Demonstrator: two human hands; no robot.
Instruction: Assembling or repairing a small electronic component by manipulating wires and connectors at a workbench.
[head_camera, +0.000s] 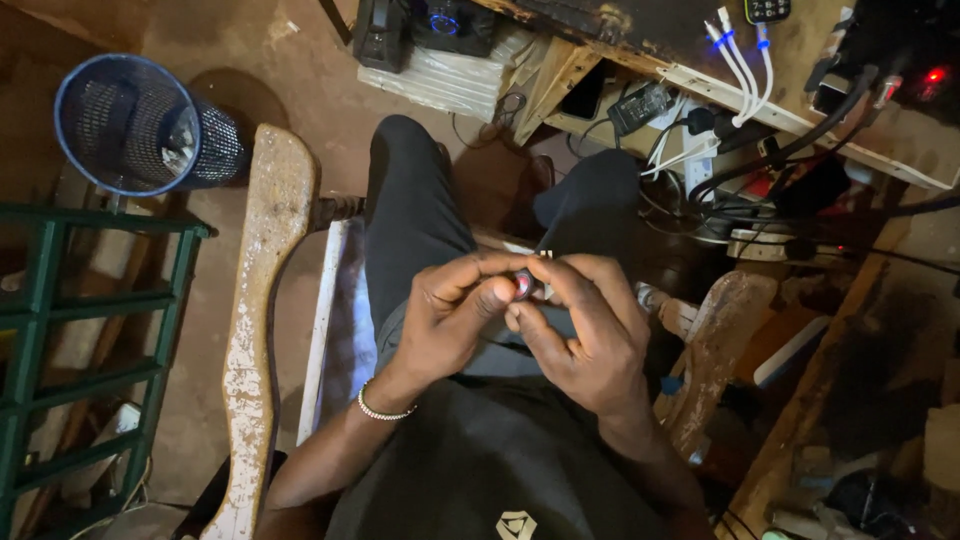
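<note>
Above the lap, both hands meet around a small dark object with a red spot (524, 285), mostly hidden by fingertips, so its shape is hard to make out. Left hand (452, 318), wearing a beaded bracelet (383, 410), pinches it with thumb and curled fingers. Right hand (587, 330) closes its grip on it too, wrist bent inward.

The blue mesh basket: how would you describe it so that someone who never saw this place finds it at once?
Look at the brown floor in the upper left, beyond the green metal frame and left of the pale worn wooden plank. There stands the basket, round with a blue rim and dark mesh wall. Nothing else nearby is round or see-through.
</note>
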